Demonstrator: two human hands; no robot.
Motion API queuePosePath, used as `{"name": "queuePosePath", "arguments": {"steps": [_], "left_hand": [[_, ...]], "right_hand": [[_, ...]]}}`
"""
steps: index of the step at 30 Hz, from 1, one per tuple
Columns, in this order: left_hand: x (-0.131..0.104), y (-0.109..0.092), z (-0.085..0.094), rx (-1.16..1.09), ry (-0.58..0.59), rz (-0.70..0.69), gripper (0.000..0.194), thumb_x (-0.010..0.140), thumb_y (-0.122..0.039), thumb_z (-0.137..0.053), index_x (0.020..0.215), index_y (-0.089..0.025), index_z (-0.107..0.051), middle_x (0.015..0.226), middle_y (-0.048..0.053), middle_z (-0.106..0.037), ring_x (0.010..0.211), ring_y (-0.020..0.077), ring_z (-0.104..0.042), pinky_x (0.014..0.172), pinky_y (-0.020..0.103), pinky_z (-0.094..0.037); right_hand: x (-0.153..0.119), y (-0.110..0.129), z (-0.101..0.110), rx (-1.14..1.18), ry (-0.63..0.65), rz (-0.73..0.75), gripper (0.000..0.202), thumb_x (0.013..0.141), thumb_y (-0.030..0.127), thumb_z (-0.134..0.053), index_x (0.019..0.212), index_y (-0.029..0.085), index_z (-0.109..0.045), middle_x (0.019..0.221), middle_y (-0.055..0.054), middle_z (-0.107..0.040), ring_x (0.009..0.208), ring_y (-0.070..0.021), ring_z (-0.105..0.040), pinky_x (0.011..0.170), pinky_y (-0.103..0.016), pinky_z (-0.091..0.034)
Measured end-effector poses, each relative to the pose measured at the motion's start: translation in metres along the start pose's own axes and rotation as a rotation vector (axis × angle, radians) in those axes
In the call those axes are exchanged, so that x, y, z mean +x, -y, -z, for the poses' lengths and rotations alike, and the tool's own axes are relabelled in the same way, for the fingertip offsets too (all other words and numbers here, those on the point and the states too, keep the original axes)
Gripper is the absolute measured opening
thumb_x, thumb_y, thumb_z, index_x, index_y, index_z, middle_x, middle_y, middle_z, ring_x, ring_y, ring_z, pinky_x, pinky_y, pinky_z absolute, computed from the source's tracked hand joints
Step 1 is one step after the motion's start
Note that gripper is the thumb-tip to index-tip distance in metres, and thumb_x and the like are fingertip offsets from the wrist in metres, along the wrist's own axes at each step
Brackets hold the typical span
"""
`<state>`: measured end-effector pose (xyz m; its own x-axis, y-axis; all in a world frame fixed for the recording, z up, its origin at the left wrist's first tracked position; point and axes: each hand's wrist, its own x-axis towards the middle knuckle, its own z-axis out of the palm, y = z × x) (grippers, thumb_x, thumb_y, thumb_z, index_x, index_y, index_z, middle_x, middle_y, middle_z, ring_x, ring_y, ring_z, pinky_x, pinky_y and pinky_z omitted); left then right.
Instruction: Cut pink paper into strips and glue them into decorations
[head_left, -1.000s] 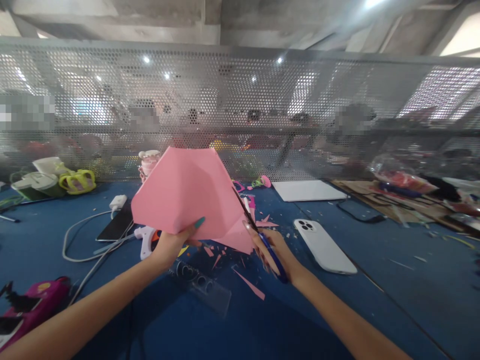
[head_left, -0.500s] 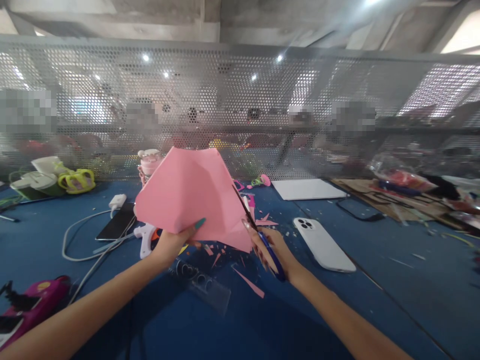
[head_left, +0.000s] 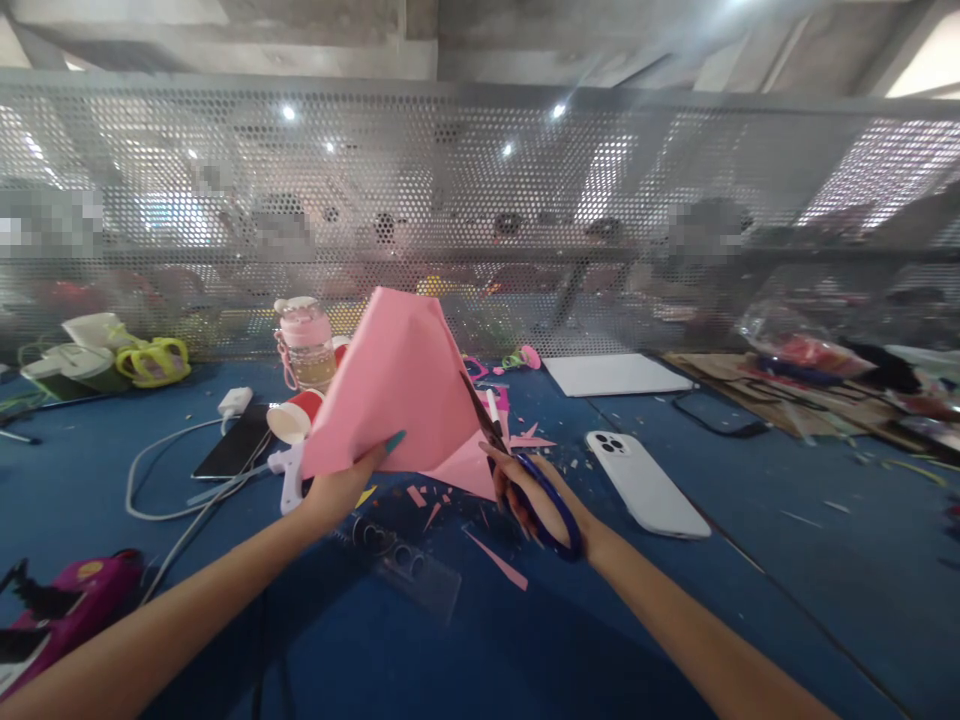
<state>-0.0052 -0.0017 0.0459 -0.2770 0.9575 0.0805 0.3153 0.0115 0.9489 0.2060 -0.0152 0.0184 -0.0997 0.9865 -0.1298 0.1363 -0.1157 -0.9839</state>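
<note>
My left hand [head_left: 346,488] pinches the lower edge of a large pink sheet [head_left: 394,385], thumb on the near face. The sheet is held up off the table and bends along its middle. In my right hand [head_left: 534,495] is a pair of scissors [head_left: 553,505] with dark blue handles, fingers through the loops. Its dark blades lie at the sheet's right edge, with a pink flap hanging below them. Pink offcuts [head_left: 499,558] and small scraps lie on the blue table [head_left: 525,650] beneath. A clear plastic piece with round holes [head_left: 409,570] lies nearer me.
To the right lie a white phone [head_left: 646,485] and a white board [head_left: 615,376]. On the left are a dark phone [head_left: 234,440] with a cable, a glue gun [head_left: 291,480], a paper cup [head_left: 296,414], a pink bottle [head_left: 306,340] and a magenta device [head_left: 75,605]. A perforated screen [head_left: 480,190] stands behind.
The pink sheet has turned and folded more, its left side shifting right and uncovering the bottle and paper cup. The scissors' handles have spread wider apart.
</note>
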Motion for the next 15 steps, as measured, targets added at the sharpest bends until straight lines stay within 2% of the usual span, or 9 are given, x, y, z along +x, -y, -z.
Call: {"name": "queuePosePath", "arguments": {"steps": [4, 9, 13, 14, 15], "left_hand": [[0.001, -0.002, 0.0, 0.012, -0.018, -0.098, 0.019, 0.06, -0.029, -0.068, 0.074, -0.017, -0.066, 0.079, 0.007, -0.069, 0.102, 0.0285, -0.056, 0.087, 0.032, -0.045], [0.004, 0.0, -0.001, -0.032, 0.03, -0.153, 0.021, 0.062, -0.028, -0.066, 0.079, -0.017, -0.064, 0.09, 0.009, -0.069, 0.105, 0.0269, -0.055, 0.091, 0.034, -0.041], [0.01, 0.008, 0.0, -0.031, 0.053, -0.192, 0.031, 0.066, -0.035, -0.064, 0.09, -0.016, -0.062, 0.107, 0.012, -0.064, 0.11, 0.0253, -0.052, 0.093, 0.032, -0.04], [0.012, 0.009, 0.0, -0.022, 0.029, -0.211, 0.033, 0.067, -0.036, -0.064, 0.093, -0.016, -0.061, 0.111, 0.012, -0.062, 0.111, 0.0252, -0.051, 0.093, 0.033, -0.039], [0.014, 0.01, 0.001, -0.006, 0.001, -0.232, 0.035, 0.067, -0.037, -0.064, 0.095, -0.017, -0.06, 0.113, 0.012, -0.061, 0.112, 0.0253, -0.051, 0.094, 0.033, -0.038]], "right_hand": [[0.003, 0.006, 0.005, 0.087, 0.176, -0.18, 0.047, 0.077, 0.053, -0.044, 0.047, 0.017, -0.05, 0.031, 0.008, -0.037, 0.023, -0.0045, -0.03, 0.025, -0.015, -0.028], [0.004, 0.015, 0.015, 0.116, 0.354, -0.254, 0.051, 0.083, 0.041, -0.03, 0.049, 0.014, -0.056, 0.032, 0.003, -0.042, 0.024, -0.0068, -0.032, 0.026, -0.018, -0.029], [0.0, 0.017, 0.023, 0.154, 0.552, -0.292, 0.061, 0.084, 0.046, -0.02, 0.054, 0.012, -0.06, 0.036, 0.0, -0.045, 0.028, -0.0068, -0.03, 0.028, -0.017, -0.028], [-0.001, 0.015, 0.025, 0.115, 0.541, -0.257, 0.061, 0.084, 0.05, -0.022, 0.055, 0.012, -0.061, 0.036, 0.0, -0.046, 0.028, -0.0069, -0.03, 0.028, -0.018, -0.029], [-0.002, 0.012, 0.026, 0.051, 0.462, -0.186, 0.059, 0.082, 0.054, -0.027, 0.055, 0.013, -0.061, 0.036, 0.0, -0.046, 0.027, -0.0073, -0.031, 0.028, -0.02, -0.031]]}}
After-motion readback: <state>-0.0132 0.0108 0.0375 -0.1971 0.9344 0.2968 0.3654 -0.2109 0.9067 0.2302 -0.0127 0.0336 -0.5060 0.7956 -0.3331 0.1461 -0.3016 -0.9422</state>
